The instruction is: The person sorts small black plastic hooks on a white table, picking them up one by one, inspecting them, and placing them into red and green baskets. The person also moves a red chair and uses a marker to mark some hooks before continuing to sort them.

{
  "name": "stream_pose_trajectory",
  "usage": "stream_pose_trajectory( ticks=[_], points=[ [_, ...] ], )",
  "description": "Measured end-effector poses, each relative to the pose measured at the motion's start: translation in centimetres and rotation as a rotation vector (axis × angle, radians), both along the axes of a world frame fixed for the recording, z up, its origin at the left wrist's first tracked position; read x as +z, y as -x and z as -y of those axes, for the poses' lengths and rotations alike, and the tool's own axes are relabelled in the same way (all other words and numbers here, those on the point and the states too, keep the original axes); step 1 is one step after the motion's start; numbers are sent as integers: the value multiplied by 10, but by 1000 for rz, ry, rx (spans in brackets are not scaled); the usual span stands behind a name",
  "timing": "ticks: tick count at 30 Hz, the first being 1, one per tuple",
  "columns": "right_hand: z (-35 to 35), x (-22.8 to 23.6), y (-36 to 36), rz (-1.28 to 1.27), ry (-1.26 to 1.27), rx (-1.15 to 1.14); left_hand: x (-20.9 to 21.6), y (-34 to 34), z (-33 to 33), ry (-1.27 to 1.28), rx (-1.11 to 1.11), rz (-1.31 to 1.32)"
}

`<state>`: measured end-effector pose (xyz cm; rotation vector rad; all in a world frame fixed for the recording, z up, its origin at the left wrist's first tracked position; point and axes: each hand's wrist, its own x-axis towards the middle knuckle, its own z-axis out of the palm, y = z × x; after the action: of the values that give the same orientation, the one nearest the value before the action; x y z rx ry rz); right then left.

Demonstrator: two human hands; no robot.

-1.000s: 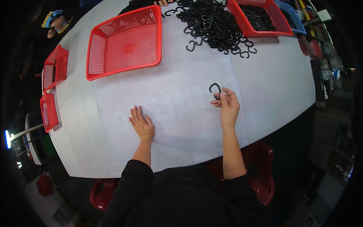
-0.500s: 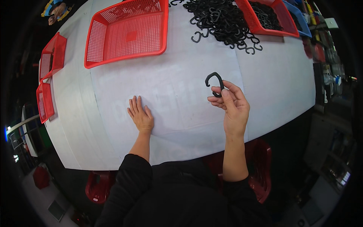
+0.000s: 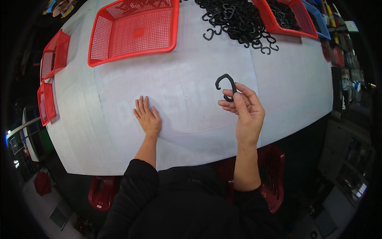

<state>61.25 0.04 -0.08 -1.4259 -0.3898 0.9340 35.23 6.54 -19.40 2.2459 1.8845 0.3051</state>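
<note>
My right hand [image 3: 249, 113] holds up a black carabiner hook [image 3: 232, 82] between thumb and fingers, above the right half of the white table. The hook is a bent C shape with a gap on its left side, and my fingertips cover part of its lower end. My left hand [image 3: 148, 118] lies flat on the tabletop with its fingers spread and nothing under them that I can see. Beyond my right hand, a heap of similar black hooks [image 3: 238, 24] lies loose on the table.
A large red mesh basket [image 3: 137, 55] stands at the far left-centre of the white table [image 3: 191, 115]. Another red basket [image 3: 296, 31] with black pieces stands far right, beside a blue one [image 3: 323, 30]. Two smaller red baskets [image 3: 61, 51] line the left edge. A dark red chair [image 3: 274, 175] stands below.
The view has shifted slightly, so the table and baskets sit a little higher in the picture. Both hands keep nearly the same pose, the hook still in my right hand.
</note>
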Motion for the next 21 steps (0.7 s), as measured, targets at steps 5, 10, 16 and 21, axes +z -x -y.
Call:
stream_pose_trajectory(
  ticks=[5,10,16,21],
  points=[
    [4,6,10,-25,7,39,-4,6,1,24,-20,14],
    [13,6,34,-6,-19,134,38,4,-9,305,4,425],
    [32,14,83,-71,-53,229,182,-31,37,647,-190,1395],
    [55,20,130,-87,-70,320,200,-17,69,609,-130,1478]
  ],
)
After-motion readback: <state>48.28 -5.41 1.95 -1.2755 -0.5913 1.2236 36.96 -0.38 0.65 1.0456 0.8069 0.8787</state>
